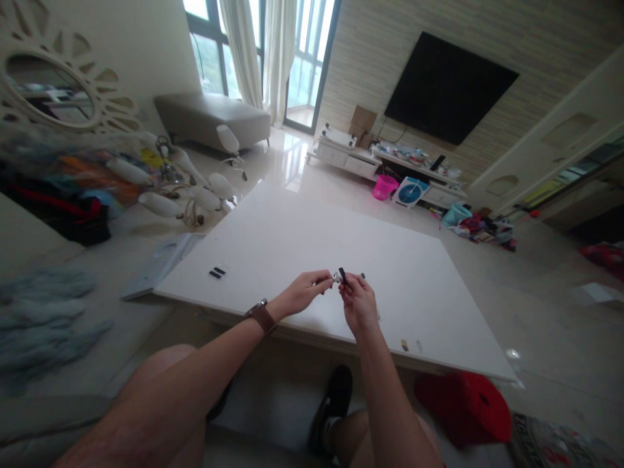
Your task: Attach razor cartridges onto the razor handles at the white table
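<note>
Both hands are raised over the white tabletop (292,227), close together near its middle. My left hand (306,290) is closed, its fingertips pinching a small silvery piece (336,277) too small to name. Right beside it, my right hand (359,302) pinches a short black strip (342,275). The silvery piece and the strip almost meet; I cannot tell whether they touch. To the left on the tabletop lie two more black strips (217,273), side by side. A small tan piece (404,345) and a clear piece (418,346) lie at the front right edge.
A red stool-like container (468,409) stands at the table's front right. Left of the table are a lamp with several white shades (160,204) and a flat panel (160,263). A pink basket (385,187) and TV cabinet (358,164) stand beyond.
</note>
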Tool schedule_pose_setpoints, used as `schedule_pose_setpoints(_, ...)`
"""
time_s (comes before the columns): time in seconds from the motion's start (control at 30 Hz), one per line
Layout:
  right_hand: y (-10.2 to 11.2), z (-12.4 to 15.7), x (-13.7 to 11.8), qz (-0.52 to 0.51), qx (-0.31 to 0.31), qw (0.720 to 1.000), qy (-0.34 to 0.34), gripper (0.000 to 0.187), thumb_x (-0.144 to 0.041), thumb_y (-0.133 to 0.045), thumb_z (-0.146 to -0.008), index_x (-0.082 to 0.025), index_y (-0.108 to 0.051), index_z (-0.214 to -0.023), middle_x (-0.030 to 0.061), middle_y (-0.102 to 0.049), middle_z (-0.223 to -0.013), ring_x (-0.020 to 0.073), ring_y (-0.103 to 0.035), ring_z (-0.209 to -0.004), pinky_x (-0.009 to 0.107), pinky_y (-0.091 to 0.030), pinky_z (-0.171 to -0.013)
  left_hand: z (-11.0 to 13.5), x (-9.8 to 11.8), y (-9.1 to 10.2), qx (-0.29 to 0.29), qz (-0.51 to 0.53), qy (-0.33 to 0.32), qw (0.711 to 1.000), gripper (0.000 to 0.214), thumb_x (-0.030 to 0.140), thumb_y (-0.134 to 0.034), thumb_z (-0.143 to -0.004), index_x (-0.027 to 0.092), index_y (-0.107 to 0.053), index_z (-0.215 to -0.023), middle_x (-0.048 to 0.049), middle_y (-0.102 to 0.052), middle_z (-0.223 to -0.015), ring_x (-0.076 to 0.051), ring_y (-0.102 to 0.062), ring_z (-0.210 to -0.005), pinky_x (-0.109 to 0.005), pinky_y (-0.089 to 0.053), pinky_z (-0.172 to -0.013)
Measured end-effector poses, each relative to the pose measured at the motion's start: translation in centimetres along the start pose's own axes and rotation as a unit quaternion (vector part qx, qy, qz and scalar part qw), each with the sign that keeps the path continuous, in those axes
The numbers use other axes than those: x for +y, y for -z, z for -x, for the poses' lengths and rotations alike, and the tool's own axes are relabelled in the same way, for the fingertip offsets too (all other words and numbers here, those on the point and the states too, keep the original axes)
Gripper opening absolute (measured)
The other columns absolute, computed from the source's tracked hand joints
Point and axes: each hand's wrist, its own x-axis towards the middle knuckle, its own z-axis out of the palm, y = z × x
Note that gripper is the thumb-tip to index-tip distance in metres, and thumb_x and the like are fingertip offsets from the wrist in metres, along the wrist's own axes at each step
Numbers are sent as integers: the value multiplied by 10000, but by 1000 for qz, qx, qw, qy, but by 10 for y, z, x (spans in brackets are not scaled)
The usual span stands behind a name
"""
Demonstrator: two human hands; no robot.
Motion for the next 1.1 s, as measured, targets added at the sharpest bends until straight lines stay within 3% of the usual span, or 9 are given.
schedule_pose_setpoints(0.23, 3, -1, 2, 17, 0, 1000, 3, 222, -247, -842, -644, -170, -684, -780, 19, -726, -708, 88, -639, -582, 172, -515, -534, -1, -3, 2, 24, 5, 23, 999, 312, 426, -450, -926, 177, -612, -833, 15, -540, -694, -144, -496, -686, -268, -380, -650)
schedule_pose_setpoints(0.5, 2, 1, 2, 19, -12, 1000, -1, 236, -231, -856, -624, -163, -715, -801, 29, -729, -737, 51, -544, -489, 166, -455, -464, -2, -4, 5, 57, 10, 35, 998, 318, 442, -470, -907, 180, -574, -760, 22, -523, -660, -132, -467, -649, -258, -360, -616)
schedule_pose_setpoints(0.7, 3, 0, 3, 18, -6, 1000, 1, 247, -215, -861, -617, -155, -731, -817, 39, -731, -768, 82, -613, -576, 192, -514, -546, -8, -17, 14, 98, -11, 65, 993, 310, 424, -417, -916, 187, -554, -770, 29, -505, -633, -127, -451, -601, -257, -348, -582)
schedule_pose_setpoints(0.83, 7, -5, 4, 15, 7, 1000, 9, 267, -214, -856, -617, -154, -734, -846, 46, -735, -793, 90, -630, -617, 200, -516, -580, -6, -38, 44, 158, -141, 106, 972, 145, 317, -547, -814, 182, -585, -775, 17, -549, -673, -137, -483, -638, -269, -346, -604)
schedule_pose_setpoints(0.97, 9, -4, 3, 70, 58, 987, 136, 237, -276, -808, -693, -186, -733, -900, 26, -733, -819, 107, -644, -669, 240, -520, -656, 15, -68, 99, 225, -246, 213, 918, 150, 269, -616, -721, 176, -605, -838, 2, -585, -705, -155, -522, -664, -274, -366, -626)
schedule_pose_setpoints(1.03, 8, 3, 0, 159, 16, 971, 180, 198, -301, -768, -747, -203, -740, -916, 21, -726, -807, 129, -642, -676, 271, -516, -671, 30, -83, 129, 258, -300, 274, 877, 131, 277, -615, -717, 183, -560, -789, -6, -582, -708, -166, -534, -679, -277, -372, -632)
schedule_pose_setpoints(1.1, 5, 11, -1, 258, -78, 945, 183, 142, -301, -739, -782, -220, -754, -898, 24, -717, -785, 153, -632, -686, 293, -502, -672, 43, -98, 154, 280, -355, 310, 836, 205, 302, -639, -702, 179, -535, -829, -36, -603, -778, -199, -565, -759, -290, -394, -670)
